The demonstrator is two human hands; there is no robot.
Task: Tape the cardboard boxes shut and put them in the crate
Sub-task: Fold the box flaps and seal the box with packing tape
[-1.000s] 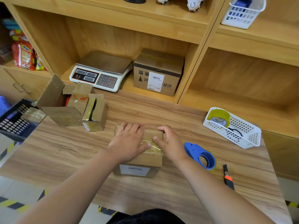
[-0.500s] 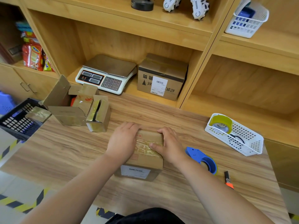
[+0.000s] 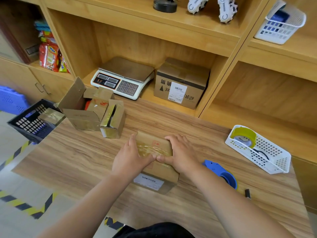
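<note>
Head view: brown taped cardboard box [image 3: 154, 145] sits mid-table on wooden table [image 3: 77, 160], set back from front edge. Left hand [image 3: 130, 158] and right hand [image 3: 181, 155] lie flat on it, fingers straight along side edges, thumbs meeting on tape. Blue tape dispenser [image 3: 221, 172] just beside right forearm. Black slatted plastic crate [image 3: 25, 124] beyond table's left edge, well apart from box.

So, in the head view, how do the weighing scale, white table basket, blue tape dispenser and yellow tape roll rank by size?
1. Weighing scale and white basket: look alike; the basket is nearer, so unranked.
2. Blue tape dispenser, partly hidden.
3. Yellow tape roll, smallest.
</note>
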